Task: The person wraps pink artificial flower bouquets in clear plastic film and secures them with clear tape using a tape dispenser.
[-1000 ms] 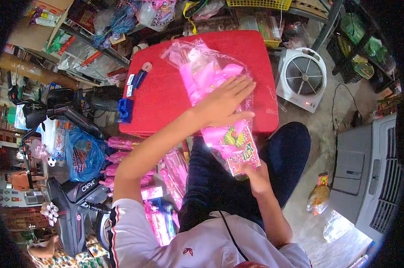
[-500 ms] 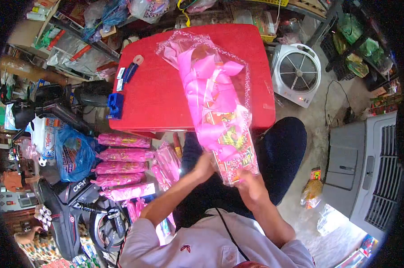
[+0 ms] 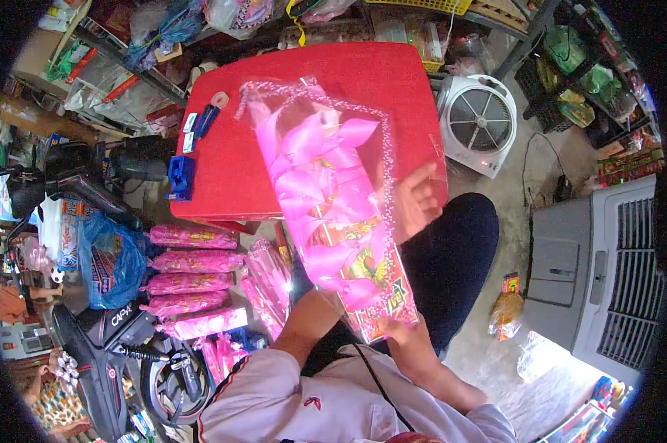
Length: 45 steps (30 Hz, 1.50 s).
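The right hand (image 3: 401, 332) grasps the near bottom corner of a pink cellophane-wrapped package (image 3: 326, 199), which is tilted up above the near right part of the red bench (image 3: 237, 148). The left hand (image 3: 416, 201) lies behind the package's right side with fingers spread, not clenched, pressing flat against the wrap. A row of similar pink packages (image 3: 191, 282) lies left of the person, and a white fan (image 3: 477, 122) stands right of the bench.

palm of the left hand (image 3: 419, 198) hidden behind the wrapped pink package (image 3: 326, 199), right hand (image 3: 403, 336) fingertips covered by its lower end, lettering blurred
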Each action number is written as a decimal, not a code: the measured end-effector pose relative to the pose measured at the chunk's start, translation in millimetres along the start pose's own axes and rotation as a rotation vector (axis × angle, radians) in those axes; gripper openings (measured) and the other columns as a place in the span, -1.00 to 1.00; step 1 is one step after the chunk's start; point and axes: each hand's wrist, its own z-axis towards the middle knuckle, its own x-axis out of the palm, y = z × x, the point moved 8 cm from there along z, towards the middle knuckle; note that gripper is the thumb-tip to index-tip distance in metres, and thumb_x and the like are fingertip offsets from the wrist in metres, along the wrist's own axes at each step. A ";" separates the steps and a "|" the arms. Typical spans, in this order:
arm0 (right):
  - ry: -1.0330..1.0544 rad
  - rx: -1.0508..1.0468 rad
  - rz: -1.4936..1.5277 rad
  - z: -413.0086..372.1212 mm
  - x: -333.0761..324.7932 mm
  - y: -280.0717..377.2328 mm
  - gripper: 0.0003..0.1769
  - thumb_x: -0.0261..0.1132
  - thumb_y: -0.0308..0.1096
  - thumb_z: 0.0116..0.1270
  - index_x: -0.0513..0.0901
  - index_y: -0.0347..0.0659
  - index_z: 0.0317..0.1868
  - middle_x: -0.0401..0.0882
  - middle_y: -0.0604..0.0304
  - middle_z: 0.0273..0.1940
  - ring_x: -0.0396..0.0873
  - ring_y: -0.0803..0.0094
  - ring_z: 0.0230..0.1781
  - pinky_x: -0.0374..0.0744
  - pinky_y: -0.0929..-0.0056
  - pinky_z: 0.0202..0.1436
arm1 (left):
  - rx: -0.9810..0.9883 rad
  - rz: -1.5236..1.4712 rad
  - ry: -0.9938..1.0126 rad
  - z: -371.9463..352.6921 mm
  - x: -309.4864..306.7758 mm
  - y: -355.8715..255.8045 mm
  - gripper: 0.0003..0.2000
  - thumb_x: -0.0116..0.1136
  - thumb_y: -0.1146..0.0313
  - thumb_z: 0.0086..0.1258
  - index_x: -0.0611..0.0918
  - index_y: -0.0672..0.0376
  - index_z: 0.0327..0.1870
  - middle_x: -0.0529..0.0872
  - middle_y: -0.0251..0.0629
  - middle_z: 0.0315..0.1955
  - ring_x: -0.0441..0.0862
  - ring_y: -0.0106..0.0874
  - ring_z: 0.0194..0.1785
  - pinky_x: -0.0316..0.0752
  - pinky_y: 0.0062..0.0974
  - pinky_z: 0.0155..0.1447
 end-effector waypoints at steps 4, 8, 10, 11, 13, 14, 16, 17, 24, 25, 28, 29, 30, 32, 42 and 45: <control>0.025 0.013 -0.011 -2.3 5.9 2.4 -0.61 0.37 -0.32 0.34 0.60 -0.35 0.10 0.72 0.16 -0.01 0.64 0.47 -0.03 0.53 0.41 0.17 | 0.100 -0.120 0.109 19.0 26.2 -21.6 -0.40 -0.18 -0.20 0.55 0.53 0.12 0.31 0.58 -0.43 -0.40 0.61 -0.42 -0.21 0.42 -0.31 0.12; 0.049 0.014 -0.036 0.5 5.1 2.6 -0.61 0.37 -0.32 0.34 0.60 -0.35 0.11 0.71 0.16 0.00 0.64 0.47 -0.02 0.53 0.42 0.18 | 0.223 -0.271 0.266 27.6 27.2 -37.7 -0.51 -0.11 -0.08 0.57 0.52 0.13 0.24 0.59 -0.39 -0.33 0.60 -0.40 -0.18 0.43 -0.26 0.14; 0.054 0.034 -0.016 1.6 7.8 2.7 -0.61 0.36 -0.32 0.34 0.60 -0.35 0.11 0.71 0.17 0.01 0.63 0.47 -0.01 0.52 0.42 0.18 | 0.293 -0.342 0.342 25.2 26.9 -47.5 -0.57 -0.08 -0.02 0.57 0.52 0.13 0.20 0.60 -0.37 -0.29 0.60 -0.39 -0.16 0.43 -0.24 0.14; 0.054 0.033 -0.004 2.1 9.4 3.3 -0.61 0.36 -0.32 0.34 0.60 -0.35 0.11 0.71 0.17 0.01 0.63 0.47 -0.01 0.52 0.42 0.18 | 0.322 -0.333 0.340 23.7 24.4 -49.4 -0.61 -0.06 0.03 0.57 0.52 0.13 0.17 0.59 -0.36 -0.27 0.59 -0.39 -0.16 0.43 -0.25 0.14; 0.048 0.031 0.019 1.3 12.0 3.6 -0.61 0.35 -0.31 0.35 0.60 -0.35 0.11 0.71 0.17 0.01 0.63 0.47 -0.01 0.52 0.42 0.18 | 0.375 -0.273 0.288 18.5 12.8 -49.3 -0.71 0.00 0.16 0.55 0.51 0.14 0.10 0.56 -0.36 -0.24 0.58 -0.41 -0.14 0.44 -0.27 0.13; 0.046 0.028 0.016 1.9 11.4 4.3 -0.61 0.35 -0.31 0.35 0.60 -0.34 0.11 0.71 0.16 0.01 0.63 0.47 -0.01 0.52 0.42 0.18 | 0.398 -0.222 0.240 14.8 6.6 -47.8 -0.77 0.03 0.23 0.54 0.50 0.15 0.06 0.55 -0.36 -0.22 0.58 -0.43 -0.14 0.44 -0.29 0.12; 0.046 0.018 0.010 6.4 10.0 7.3 -0.61 0.35 -0.31 0.35 0.60 -0.34 0.11 0.71 0.16 0.00 0.63 0.47 -0.01 0.52 0.42 0.19 | 0.338 -0.151 0.172 9.0 -9.9 -44.0 -0.71 0.05 0.21 0.53 0.48 0.18 0.12 0.55 -0.33 -0.18 0.58 -0.41 -0.13 0.46 -0.29 0.13; 0.039 0.014 -0.002 7.2 9.4 9.9 -0.61 0.34 -0.31 0.35 0.60 -0.34 0.11 0.71 0.16 0.00 0.63 0.47 -0.01 0.52 0.42 0.19 | 0.306 -0.117 0.137 6.6 -18.7 -40.2 -0.68 0.06 0.21 0.53 0.47 0.20 0.15 0.55 -0.31 -0.16 0.58 -0.39 -0.12 0.47 -0.30 0.13; 0.030 -0.005 0.078 -0.8 19.5 28.2 -0.63 0.33 -0.33 0.36 0.59 -0.33 0.11 0.70 0.14 0.00 0.64 0.45 0.00 0.52 0.40 0.18 | 0.379 0.194 -0.187 -21.0 -37.5 -36.6 -0.64 -0.14 0.24 0.64 0.40 0.26 0.30 0.46 -0.38 -0.37 0.51 -0.44 -0.32 0.41 -0.40 -0.02; 0.019 -0.009 0.102 -1.9 19.8 29.8 -0.62 0.33 -0.33 0.36 0.59 -0.33 0.12 0.70 0.14 0.01 0.64 0.45 0.00 0.52 0.39 0.18 | 0.415 0.248 -0.222 -24.5 -40.4 -40.5 -0.61 -0.15 0.24 0.64 0.37 0.27 0.33 0.43 -0.39 -0.41 0.48 -0.45 -0.35 0.39 -0.41 -0.05; 0.067 0.020 0.071 -3.2 18.8 28.2 -0.58 0.33 -0.33 0.35 0.56 -0.33 0.16 0.69 0.15 0.03 0.63 0.45 0.02 0.52 0.38 0.19 | 0.375 0.061 0.176 -14.8 -7.3 -41.7 -0.55 -0.17 0.25 0.63 0.32 0.33 0.41 0.36 -0.42 -0.47 0.41 -0.52 -0.40 0.37 -0.49 -0.11; 0.070 0.031 0.056 -4.8 19.2 26.5 -0.57 0.33 -0.34 0.35 0.55 -0.33 0.18 0.69 0.15 0.03 0.63 0.45 0.02 0.52 0.39 0.19 | 0.372 0.023 0.162 -15.7 -3.6 -46.2 -0.53 -0.16 0.25 0.63 0.31 0.35 0.42 0.35 -0.43 -0.48 0.39 -0.54 -0.43 0.36 -0.51 -0.13; 0.072 0.041 0.041 -6.9 19.4 24.9 -0.56 0.33 -0.34 0.35 0.55 -0.33 0.19 0.69 0.15 0.03 0.62 0.45 0.02 0.52 0.39 0.19 | 0.368 -0.015 0.149 -17.7 0.9 -51.9 -0.52 -0.14 0.25 0.62 0.29 0.37 0.43 0.35 -0.43 -0.49 0.37 -0.55 -0.45 0.35 -0.53 -0.15; 0.077 0.055 0.032 -10.1 19.9 22.8 -0.55 0.33 -0.34 0.34 0.54 -0.34 0.20 0.69 0.16 0.03 0.62 0.46 0.01 0.51 0.40 0.18 | 0.411 -0.124 0.180 -15.4 10.7 -54.9 -0.49 -0.09 0.24 0.60 0.30 0.42 0.42 0.30 -0.45 -0.56 0.30 -0.57 -0.53 0.35 -0.58 -0.21; 0.068 -0.021 0.028 -8.1 15.4 32.8 -0.51 0.36 -0.33 0.32 0.53 -0.36 0.21 0.68 0.16 0.06 0.62 0.45 0.03 0.51 0.41 0.20 | 0.382 -0.069 -0.193 -28.2 -54.9 -65.8 -0.57 -0.06 0.13 0.63 0.45 0.24 0.33 0.51 -0.35 -0.34 0.50 -0.47 -0.32 0.48 -0.44 0.06; 0.086 -0.078 0.114 -7.1 17.8 43.1 -0.45 0.36 -0.35 0.32 0.48 -0.38 0.26 0.64 0.13 0.12 0.61 0.42 0.08 0.50 0.37 0.25 | 0.341 0.026 -0.313 -46.3 -60.5 -65.9 -0.56 -0.06 0.12 0.63 0.44 0.24 0.34 0.52 -0.33 -0.30 0.50 -0.46 -0.27 0.48 -0.43 0.08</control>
